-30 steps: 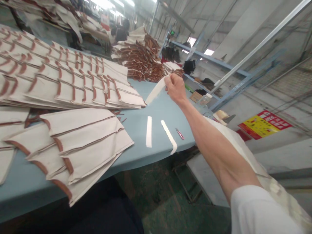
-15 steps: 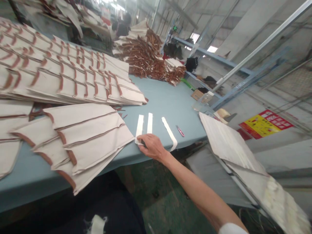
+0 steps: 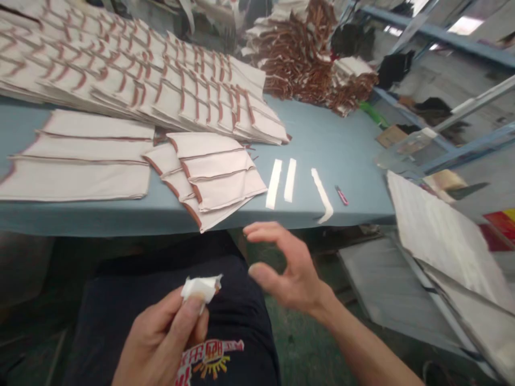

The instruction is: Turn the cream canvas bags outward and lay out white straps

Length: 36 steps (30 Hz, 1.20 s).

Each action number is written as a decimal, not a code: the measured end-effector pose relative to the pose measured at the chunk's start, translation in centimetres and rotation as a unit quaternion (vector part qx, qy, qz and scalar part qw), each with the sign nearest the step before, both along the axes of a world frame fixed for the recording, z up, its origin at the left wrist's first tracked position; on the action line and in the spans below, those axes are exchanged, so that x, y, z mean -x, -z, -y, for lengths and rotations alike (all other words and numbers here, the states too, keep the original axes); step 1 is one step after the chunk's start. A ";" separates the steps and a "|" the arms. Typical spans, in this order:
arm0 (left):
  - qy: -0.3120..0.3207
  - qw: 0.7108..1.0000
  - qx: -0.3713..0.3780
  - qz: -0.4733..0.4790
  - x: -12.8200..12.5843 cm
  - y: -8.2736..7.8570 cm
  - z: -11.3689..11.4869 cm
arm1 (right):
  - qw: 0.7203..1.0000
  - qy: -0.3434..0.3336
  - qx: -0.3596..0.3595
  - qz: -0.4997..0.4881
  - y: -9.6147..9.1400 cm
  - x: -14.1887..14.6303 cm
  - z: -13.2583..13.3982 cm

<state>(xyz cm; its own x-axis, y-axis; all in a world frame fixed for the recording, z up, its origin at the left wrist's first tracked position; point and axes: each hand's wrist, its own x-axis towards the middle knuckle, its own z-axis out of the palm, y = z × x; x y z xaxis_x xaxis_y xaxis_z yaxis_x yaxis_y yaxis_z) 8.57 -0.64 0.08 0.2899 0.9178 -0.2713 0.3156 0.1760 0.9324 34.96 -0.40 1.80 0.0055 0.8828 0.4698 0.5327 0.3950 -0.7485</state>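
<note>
My left hand (image 3: 164,332) pinches a small folded piece of white cloth (image 3: 201,288) with frayed edges, above my dark apron. Level with it, my right hand (image 3: 287,268) hangs in the air in front of the table edge, thumb and fingers apart around nothing. Beyond that hand lie two short white strips (image 3: 274,184), side by side near the table's edge. To their right a longer white strip (image 3: 321,194) bends over the edge, and a small pink-and-dark tool (image 3: 341,195), its kind unclear, rests beside it.
Cream fabric panels with brown edging (image 3: 217,166) lie at the table's front, one corner past the edge. Long overlapping rows of similar panels (image 3: 161,86) stretch behind. A tall brown-and-cream pile (image 3: 298,59) stands at the back. A pale slanted board (image 3: 442,241) borders the right.
My right hand has left the short strips on the table and drawn back toward me, its fingers now spread. My left hand has come into view with the white cloth. The view has turned left.
</note>
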 end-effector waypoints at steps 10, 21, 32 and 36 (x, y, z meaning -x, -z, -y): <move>0.049 0.994 -0.078 0.065 1.4 -0.5 -0.7 | 0.995 -0.086 -0.011 -0.046 0.6 8.3 0.7; 0.026 0.993 -0.058 0.099 1.3 -1.6 0.6 | 0.993 -0.017 0.016 -0.116 0.2 9.7 1.5; -0.003 0.997 -0.026 0.074 1.5 -1.6 0.6 | 0.966 0.041 0.156 -0.201 1.0 11.1 1.8; -0.013 0.996 -0.013 0.092 1.3 -0.9 -0.1 | 0.983 0.024 0.105 -0.146 1.6 11.3 1.9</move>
